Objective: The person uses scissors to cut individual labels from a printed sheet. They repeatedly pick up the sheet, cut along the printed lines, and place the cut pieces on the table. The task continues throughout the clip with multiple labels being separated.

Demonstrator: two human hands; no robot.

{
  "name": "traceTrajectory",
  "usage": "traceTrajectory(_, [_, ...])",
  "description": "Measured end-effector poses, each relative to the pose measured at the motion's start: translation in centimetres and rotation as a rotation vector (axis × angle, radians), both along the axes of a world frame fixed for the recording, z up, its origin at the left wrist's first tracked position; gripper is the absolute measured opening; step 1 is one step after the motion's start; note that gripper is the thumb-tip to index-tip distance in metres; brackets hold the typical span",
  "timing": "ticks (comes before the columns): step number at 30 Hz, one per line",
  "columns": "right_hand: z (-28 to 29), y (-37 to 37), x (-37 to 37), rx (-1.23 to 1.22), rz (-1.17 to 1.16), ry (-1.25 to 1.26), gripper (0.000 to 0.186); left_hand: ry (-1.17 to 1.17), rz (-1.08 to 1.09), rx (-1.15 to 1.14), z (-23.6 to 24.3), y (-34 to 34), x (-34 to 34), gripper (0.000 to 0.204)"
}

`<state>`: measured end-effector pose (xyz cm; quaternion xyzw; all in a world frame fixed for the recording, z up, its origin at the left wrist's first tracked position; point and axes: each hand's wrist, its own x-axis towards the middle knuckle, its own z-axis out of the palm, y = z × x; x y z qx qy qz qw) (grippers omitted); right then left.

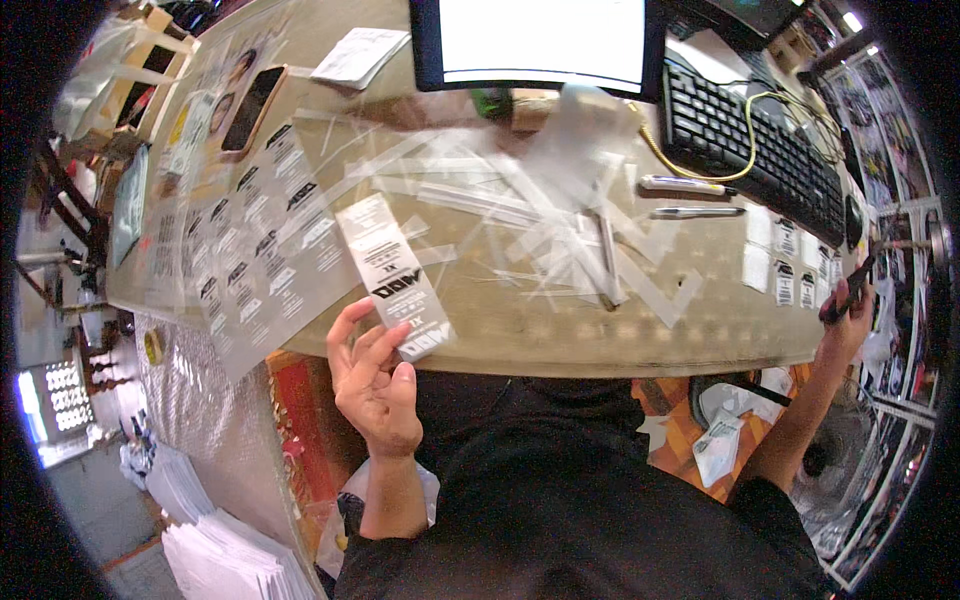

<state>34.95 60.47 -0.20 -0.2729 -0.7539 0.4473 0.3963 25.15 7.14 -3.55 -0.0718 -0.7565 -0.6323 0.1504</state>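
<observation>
My left hand [380, 385] grips a narrow strip of printed white labels [385, 250], raised over the desk's front edge and slanting away from me. At the far right, my right hand [848, 325] is closed around dark scissors [850, 285]. Beside it, small cut label pieces [785, 270] lie in rows on the desk [520, 345]. A translucent sheet of printed labels [255, 280] lies left of my left hand. Thin clear and white offcuts [530, 210] are scattered across the middle.
A lit screen [530, 35] stands at the back, with a black keyboard [750, 140], yellow cable, two pens [700, 213] and mouse to its right. A phone [252, 108] and papers [355, 55] lie back left. Paper stacks [225, 560] sit low at left. Shelving lines the right.
</observation>
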Motion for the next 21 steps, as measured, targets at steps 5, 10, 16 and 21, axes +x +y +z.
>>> traceTrajectory(5, [-0.1,-10.4,-1.9,-0.199,0.454,0.031,0.049,-0.213,0.054,0.068,0.7,0.1,2.6,0.021])
traceTrajectory(10, [-2.2,-20.1,-2.5,-0.432,0.635,-0.075,0.082,-0.457,-0.305,0.466,0.2,-0.2,3.1,0.026])
traceTrajectory(16, [-0.8,-29.0,-3.4,-0.904,0.989,-0.388,0.083,-0.164,-0.189,1.088,0.5,2.6,0.6,0.028])
traceTrajectory(21, [-1.3,-31.6,-3.0,-0.953,1.187,-0.446,0.083,-0.046,0.049,0.891,1.1,4.6,-0.7,0.025])
